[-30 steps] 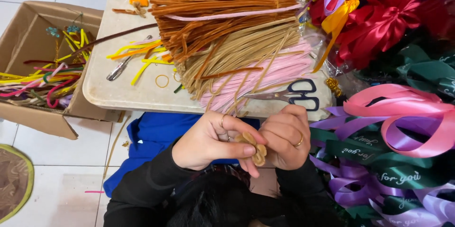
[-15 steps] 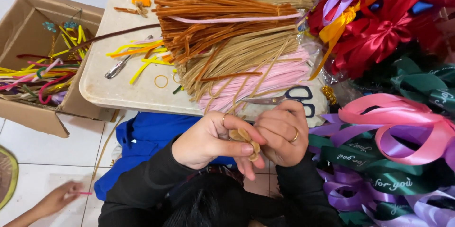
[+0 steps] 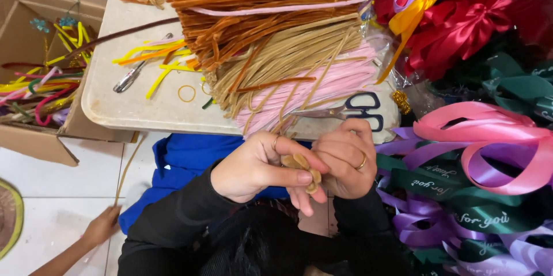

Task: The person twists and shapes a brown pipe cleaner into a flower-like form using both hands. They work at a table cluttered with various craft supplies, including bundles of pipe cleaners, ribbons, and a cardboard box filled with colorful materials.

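My left hand (image 3: 259, 166) and my right hand (image 3: 345, 158) meet just below the table's near edge, both pinching a small tan pipe-cleaner piece (image 3: 302, 166) bent into petal-like loops. My left thumb and forefinger press across it; my right fingers, one with a ring, curl behind it. Black sleeves cover both forearms. Black-handled scissors (image 3: 354, 109) lie on the table right above my right hand.
Bundles of brown, tan and pink pipe cleaners (image 3: 276, 40) cover the white table (image 3: 121, 103). Yellow pieces and metal pliers (image 3: 129, 77) lie at left. A cardboard box (image 3: 34, 68) of scraps stands left. Ribbon bows (image 3: 484, 138) pile up right. Another person's hand (image 3: 101, 227) holds a long stem at the lower left.
My hands stay together, working the tan piece; my left thumb has moved across it. Another person's hand came in at the lower left and rose toward the long stem.
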